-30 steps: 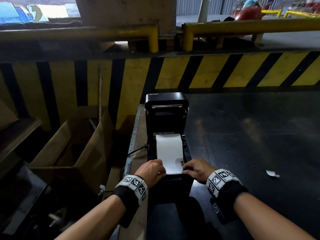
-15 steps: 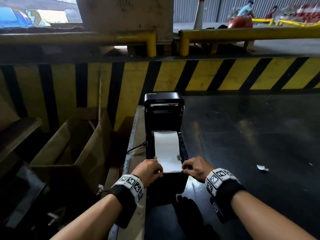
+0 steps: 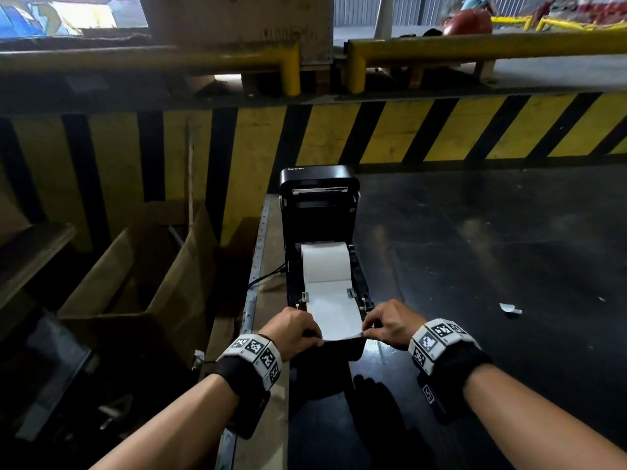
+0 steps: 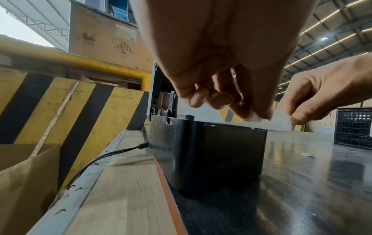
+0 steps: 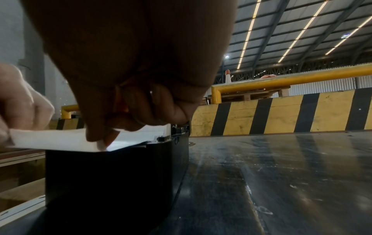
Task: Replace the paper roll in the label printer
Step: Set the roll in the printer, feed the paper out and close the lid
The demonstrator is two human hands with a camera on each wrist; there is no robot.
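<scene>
A black label printer (image 3: 317, 212) stands on the dark table with its lid (image 3: 319, 184) swung up and back. A white paper roll (image 3: 325, 264) sits in its bay, and the paper's free end (image 3: 334, 313) is drawn forward over the printer's front edge. My left hand (image 3: 295, 332) pinches the left corner of that free end, seen as left hand (image 4: 251, 111) in the left wrist view. My right hand (image 3: 386, 325) pinches the right corner, with thumb and finger on the paper (image 5: 100, 143). The printer body (image 4: 205, 152) lies just below both hands.
An open cardboard box (image 3: 135, 276) stands left of the table. A black cable (image 4: 104, 157) runs from the printer's left side. A yellow-and-black striped barrier (image 3: 441, 130) rises behind. A small white paper scrap (image 3: 510, 309) lies on the table (image 3: 492, 249) to the right.
Both hands have drawn the paper's free end further forward, so more white sheet lies between the roll and the printer's front edge. The pinch on both corners is unchanged.
</scene>
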